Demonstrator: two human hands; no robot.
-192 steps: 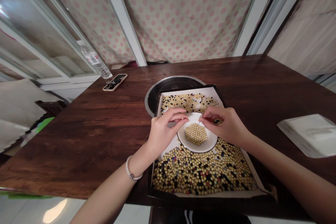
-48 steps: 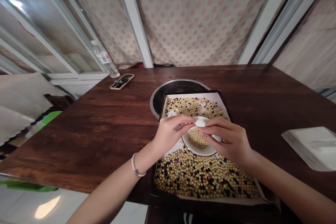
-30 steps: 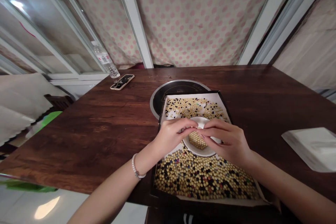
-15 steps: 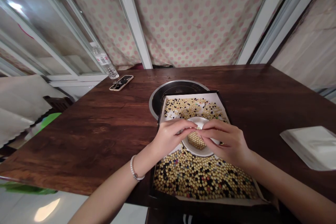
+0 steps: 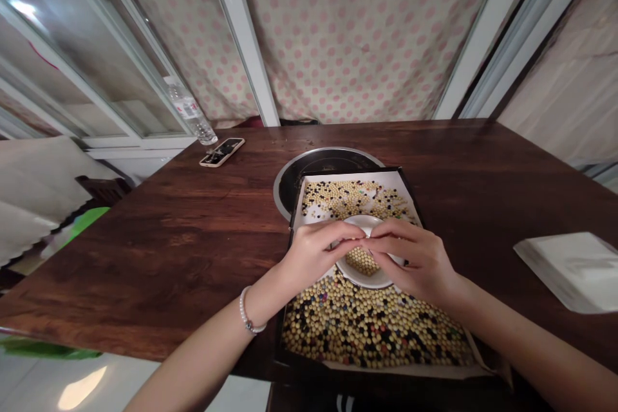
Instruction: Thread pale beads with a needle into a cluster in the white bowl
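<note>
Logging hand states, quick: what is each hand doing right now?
Left hand: fingers pinched shut above the white dish; contents too small to tell.
Right hand: pinched shut too, fingertips meeting the left's.

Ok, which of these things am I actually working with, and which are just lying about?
In use: left hand, right hand, white bowl, bead cluster in it, tray of loose beads.
Lying about: phone, water bottle, white packet, round hob.

Water bottle (image 5: 187, 112) beside phone (image 5: 222, 152), white packet (image 5: 572, 268) far right
</note>
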